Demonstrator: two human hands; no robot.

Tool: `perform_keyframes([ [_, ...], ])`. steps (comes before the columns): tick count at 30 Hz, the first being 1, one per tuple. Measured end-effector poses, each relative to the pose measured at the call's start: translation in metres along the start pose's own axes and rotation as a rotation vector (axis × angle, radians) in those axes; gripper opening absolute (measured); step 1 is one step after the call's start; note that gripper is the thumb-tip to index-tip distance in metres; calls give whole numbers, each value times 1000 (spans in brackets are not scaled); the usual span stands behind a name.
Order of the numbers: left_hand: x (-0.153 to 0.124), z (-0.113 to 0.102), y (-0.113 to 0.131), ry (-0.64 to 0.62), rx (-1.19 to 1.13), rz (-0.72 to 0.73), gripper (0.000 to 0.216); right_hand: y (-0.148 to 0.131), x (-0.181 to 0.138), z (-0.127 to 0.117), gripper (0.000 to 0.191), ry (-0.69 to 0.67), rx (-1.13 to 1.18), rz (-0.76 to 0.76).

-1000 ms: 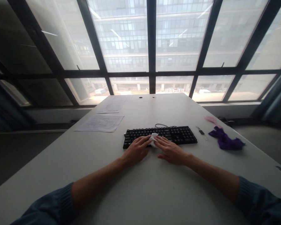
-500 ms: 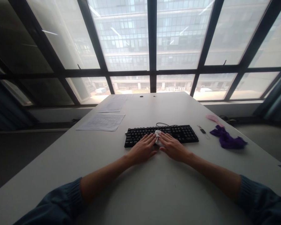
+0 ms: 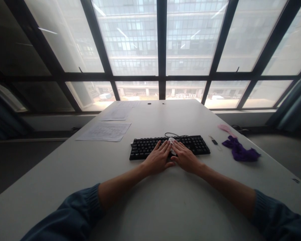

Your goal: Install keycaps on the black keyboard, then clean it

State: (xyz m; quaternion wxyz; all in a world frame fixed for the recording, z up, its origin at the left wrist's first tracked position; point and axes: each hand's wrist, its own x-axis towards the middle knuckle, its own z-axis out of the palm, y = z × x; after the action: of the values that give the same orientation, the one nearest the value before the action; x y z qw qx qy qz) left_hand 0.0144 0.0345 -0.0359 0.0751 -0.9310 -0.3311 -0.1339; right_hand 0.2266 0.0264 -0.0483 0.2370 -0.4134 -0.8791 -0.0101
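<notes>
A black keyboard [image 3: 145, 147] lies on the white table, its cable looped behind it. A crumpled white tissue [image 3: 171, 139] rests on the middle keys, partly hidden under my fingers. My left hand [image 3: 160, 157] reaches over the keyboard's front edge, palm down, fingers stretched and a little apart, fingertips touching the tissue's left side. From the other side, my right hand [image 3: 184, 156] presses its close-set fingers over the tissue. The two hands meet at the fingertips and thumbs.
Printed papers [image 3: 104, 131] lie at the left. To the right are a small dark object with a cord loop [image 3: 214, 142], a purple cloth [image 3: 243, 152] and a pink item [image 3: 225, 128]. Framed windows stand behind the table [image 3: 153, 207].
My left hand has shifted slightly right, closer to my right hand, and now covers more of the tissue. The view has shifted a little, moving the keyboard slightly left in the picture.
</notes>
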Motion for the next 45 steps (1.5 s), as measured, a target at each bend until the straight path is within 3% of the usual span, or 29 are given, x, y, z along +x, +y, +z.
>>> perform_keyframes([
  [9, 1, 5, 8, 48, 22, -93, 96, 7, 4, -8, 70, -59, 90, -144],
  [15, 7, 9, 7, 84, 22, -114, 85, 16, 8, -7, 66, -51, 68, -165],
  [29, 76, 19, 1, 19, -11, -123, 61, 43, 18, -3, 65, 46, -131, 128],
  [38, 64, 10, 4, 25, -26, -95, 61, 31, 13, -9, 69, 19, -48, 19],
  [45, 28, -1, 12, 55, -28, -81, 70, 6, 7, -15, 73, -8, 46, -94],
])
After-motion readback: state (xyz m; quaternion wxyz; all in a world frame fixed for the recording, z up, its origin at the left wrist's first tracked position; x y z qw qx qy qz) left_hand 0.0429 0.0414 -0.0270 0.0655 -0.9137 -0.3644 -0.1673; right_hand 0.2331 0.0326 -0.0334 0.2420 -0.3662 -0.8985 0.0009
